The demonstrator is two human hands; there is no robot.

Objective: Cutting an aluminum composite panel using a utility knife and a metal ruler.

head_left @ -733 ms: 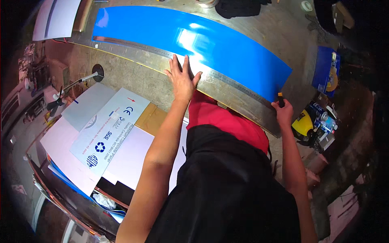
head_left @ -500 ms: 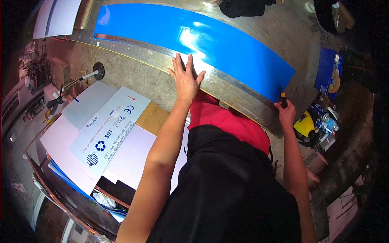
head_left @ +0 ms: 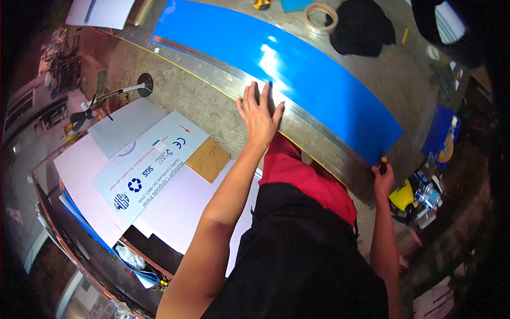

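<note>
A long, glossy blue sheet (head_left: 324,85) lies across the metal-topped table (head_left: 414,101). Along its near edge runs a steel ruler (head_left: 183,48). My left hand (head_left: 260,117) presses down at the middle of that edge, fingers stretched out and somewhat spread, on the ruler. At the sheet's right end, my right hand (head_left: 383,179) is closed round a small black-and-orange cutter knife (head_left: 383,161). Its tip is close to the sheet's near right corner; the blade is too small to make out.
Beyond the sheet are a tape roll (head_left: 321,18) and a black cloth (head_left: 362,27). A blue tray (head_left: 441,135) and a yellow bottle (head_left: 401,196) stand to the right. Printed panels (head_left: 143,165), a cardboard piece (head_left: 209,159) and a fan (head_left: 84,114) are at left.
The whole view has shifted, so the table, sheet and hands appear lower and further right; the tape roll has come into view. Both hands keep much the same places at the sheet.
</note>
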